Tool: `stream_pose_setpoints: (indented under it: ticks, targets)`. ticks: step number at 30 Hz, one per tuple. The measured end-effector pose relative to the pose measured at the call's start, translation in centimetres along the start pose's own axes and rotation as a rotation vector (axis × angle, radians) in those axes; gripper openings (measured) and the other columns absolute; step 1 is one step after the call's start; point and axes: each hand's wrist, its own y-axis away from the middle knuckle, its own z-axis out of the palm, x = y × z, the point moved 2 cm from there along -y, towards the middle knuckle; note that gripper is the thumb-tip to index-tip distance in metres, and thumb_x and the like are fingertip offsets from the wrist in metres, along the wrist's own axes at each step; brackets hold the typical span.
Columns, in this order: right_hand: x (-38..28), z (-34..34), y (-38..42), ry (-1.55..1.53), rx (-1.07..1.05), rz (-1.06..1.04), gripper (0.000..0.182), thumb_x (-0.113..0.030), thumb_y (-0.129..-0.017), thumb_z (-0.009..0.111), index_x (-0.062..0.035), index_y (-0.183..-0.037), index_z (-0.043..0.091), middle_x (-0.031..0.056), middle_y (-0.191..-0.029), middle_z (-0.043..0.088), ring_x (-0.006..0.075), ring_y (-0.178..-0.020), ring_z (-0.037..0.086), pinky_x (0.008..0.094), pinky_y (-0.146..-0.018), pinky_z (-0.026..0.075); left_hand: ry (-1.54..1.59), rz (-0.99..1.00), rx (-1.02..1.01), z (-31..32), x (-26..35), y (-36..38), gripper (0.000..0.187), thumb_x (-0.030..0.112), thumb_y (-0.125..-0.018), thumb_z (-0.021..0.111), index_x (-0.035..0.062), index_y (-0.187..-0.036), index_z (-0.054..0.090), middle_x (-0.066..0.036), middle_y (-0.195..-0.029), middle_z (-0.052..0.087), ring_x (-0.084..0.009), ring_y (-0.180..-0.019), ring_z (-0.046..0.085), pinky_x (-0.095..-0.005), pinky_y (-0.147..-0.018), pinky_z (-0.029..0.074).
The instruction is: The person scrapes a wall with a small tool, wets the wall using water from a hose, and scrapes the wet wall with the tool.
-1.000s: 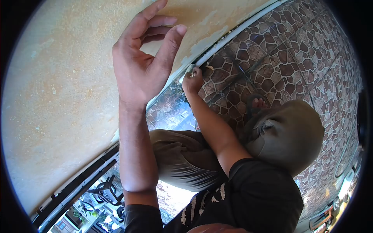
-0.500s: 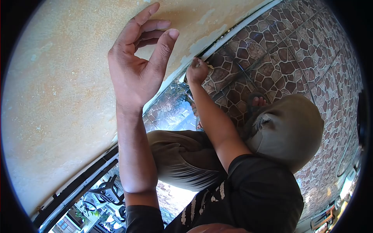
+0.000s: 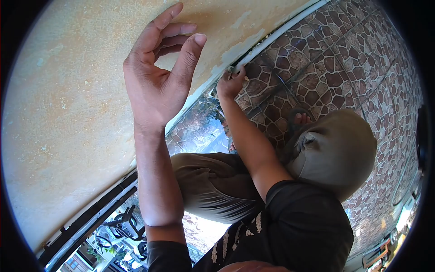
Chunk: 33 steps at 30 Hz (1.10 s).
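Observation:
My left hand (image 3: pixel 158 77) is raised in front of the peeling cream wall (image 3: pixel 77 99). Its fingers are loosely curved with the thumb apart, and nothing is in it. Lower down, my right hand (image 3: pixel 230 85) reaches to the white strip (image 3: pixel 258 49) where the wall meets the floor. Thumb and fingers are spread there, and the fingertips are near or against the strip. A small pale bit shows by these fingertips, too small to name. Pale crumbs lie along the dark gap beside the strip.
Stone-patterned floor tiles (image 3: pixel 335 77) spread to the right. A shiny, reflecting patch (image 3: pixel 199 131) lies between wall and knees. My bent knee (image 3: pixel 340 149) in olive trousers is close to my right arm. A dark rail (image 3: pixel 90 217) and parked vehicles (image 3: pixel 127 224) appear at lower left.
My right hand has gone from closed fingers to spread thumb and fingers, at the same place by the wall base. My left hand has shifted very slightly left.

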Motion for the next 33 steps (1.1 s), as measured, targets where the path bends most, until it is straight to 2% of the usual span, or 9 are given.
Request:
stream_pose_setpoints:
  ticks: [2,5,9,15,16,23,24,28,33]
  targets:
    - [-0.8,-0.5,0.2,0.115,-0.071,0.183,0.025,-0.009,-0.088,0.061,0.0041,-0.109,0.065,0.0253,-0.111,0.065,0.0383,-0.102,0.065,0.0456,-0.086,0.051,-0.011,0.000,-0.002,0.0,0.0,0.1,0.043,0.012,-0.090,0.072,0.0041,-0.130,0.059,-0.011,-0.103,0.073,-0.0164,-0.097,0.070,-0.0322,-0.088,0.056]
    - [-0.2,0.6,-0.1,0.077,-0.163,0.207,0.025,-0.009,-0.087,0.061,0.0044,-0.107,0.065,0.0266,-0.111,0.065,0.0390,-0.102,0.065,0.0438,-0.085,0.052,0.037,-0.023,-0.006,0.2,-0.2,0.0,0.043,0.012,-0.090,0.071,0.0039,-0.130,0.059,-0.011,-0.103,0.072,-0.0164,-0.096,0.070,-0.0318,-0.087,0.056]
    - [0.0,0.3,-1.1,0.141,-0.153,0.179,0.019,-0.006,-0.086,0.061,0.0050,-0.100,0.068,0.0225,-0.096,0.070,0.0375,-0.093,0.067,0.0427,-0.082,0.053,0.098,-0.038,0.021,0.2,-0.5,0.2,0.046,0.014,-0.085,0.076,0.0006,-0.126,0.061,-0.011,-0.099,0.072,-0.0170,-0.090,0.069,-0.0307,-0.081,0.056]
    - [0.7,0.3,-0.2,0.189,-0.166,0.108,0.018,-0.006,-0.086,0.061,0.0043,-0.098,0.069,0.0229,-0.093,0.070,0.0368,-0.089,0.068,0.0420,-0.079,0.053,0.109,-0.084,0.006,1.4,-0.2,-0.5,0.046,0.012,-0.085,0.076,0.0006,-0.128,0.061,-0.011,-0.100,0.072,-0.0163,-0.089,0.069,-0.0300,-0.081,0.055]
    - [-0.4,-0.2,-0.6,0.134,-0.224,0.298,0.019,-0.009,-0.087,0.061,0.0039,-0.098,0.070,0.0232,-0.092,0.070,0.0365,-0.087,0.069,0.0411,-0.077,0.053,0.112,-0.086,-0.010,1.7,-0.3,-0.5,0.047,0.012,-0.085,0.075,0.0006,-0.128,0.060,-0.011,-0.100,0.072,-0.0162,-0.089,0.069,-0.0298,-0.081,0.055]
    - [-0.8,-0.1,0.2,0.164,-0.151,0.115,0.022,-0.011,-0.086,0.062,0.0062,-0.098,0.069,0.0250,-0.093,0.070,0.0372,-0.088,0.069,0.0408,-0.077,0.053,0.094,-0.135,-0.044,1.7,-0.3,-0.8,0.045,0.011,-0.090,0.071,0.0016,-0.131,0.058,-0.011,-0.105,0.071,-0.0158,-0.096,0.068,-0.0304,-0.087,0.055]
    - [0.2,-0.1,-0.2,0.195,-0.221,0.224,0.022,-0.011,-0.086,0.062,0.0065,-0.098,0.069,0.0259,-0.093,0.070,0.0378,-0.089,0.069,0.0406,-0.078,0.053,0.089,-0.138,-0.044,1.7,-0.4,-0.6,0.045,0.011,-0.090,0.071,0.0016,-0.131,0.058,-0.011,-0.105,0.071,-0.0158,-0.096,0.068,-0.0304,-0.087,0.055]
    - [-2.2,-0.4,1.5,0.085,-0.239,0.188,0.021,-0.009,-0.087,0.061,0.0064,-0.098,0.069,0.0260,-0.093,0.070,0.0391,-0.090,0.068,0.0412,-0.079,0.053,0.115,-0.077,-0.078,1.9,-0.6,-1.0,0.045,0.012,-0.089,0.072,0.0015,-0.131,0.058,-0.011,-0.104,0.071,-0.0161,-0.096,0.068,-0.0310,-0.087,0.055]
    - [1.4,0.4,-0.2,0.210,-0.203,0.157,0.022,-0.010,-0.088,0.061,0.0072,-0.098,0.069,0.0256,-0.096,0.070,0.0384,-0.093,0.068,0.0420,-0.081,0.053,0.084,-0.039,-0.050,2.1,-0.7,-0.8,0.044,0.012,-0.089,0.072,0.0017,-0.130,0.059,-0.011,-0.104,0.072,-0.0167,-0.095,0.069,-0.0315,-0.087,0.055]
